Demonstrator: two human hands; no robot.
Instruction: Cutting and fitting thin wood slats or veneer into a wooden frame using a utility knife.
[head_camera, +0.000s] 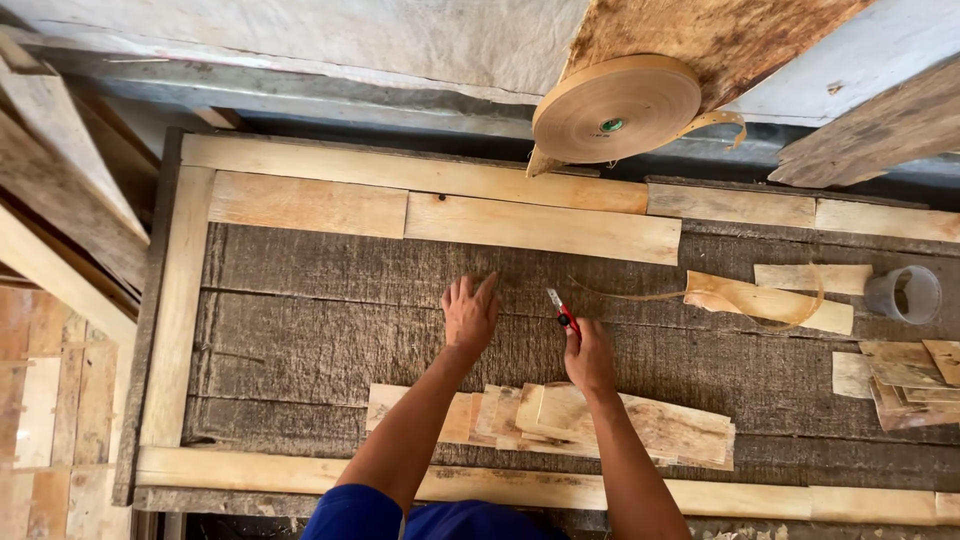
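I saw my left hand (470, 312) lay flat, fingers spread, on the dark desk (300, 330); right fingers gripped a red cutter (562, 312). Veneer pieces (560, 420) lay just behind both; a round tan tape roll (615, 108) hung beyond.

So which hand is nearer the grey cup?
Right. The right hand, holding a red cutter, lies between the left hand and the grey cup at far right.

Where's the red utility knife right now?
In the head view, the red utility knife is in the right hand, mid-table, blade up, beside the flat left hand.
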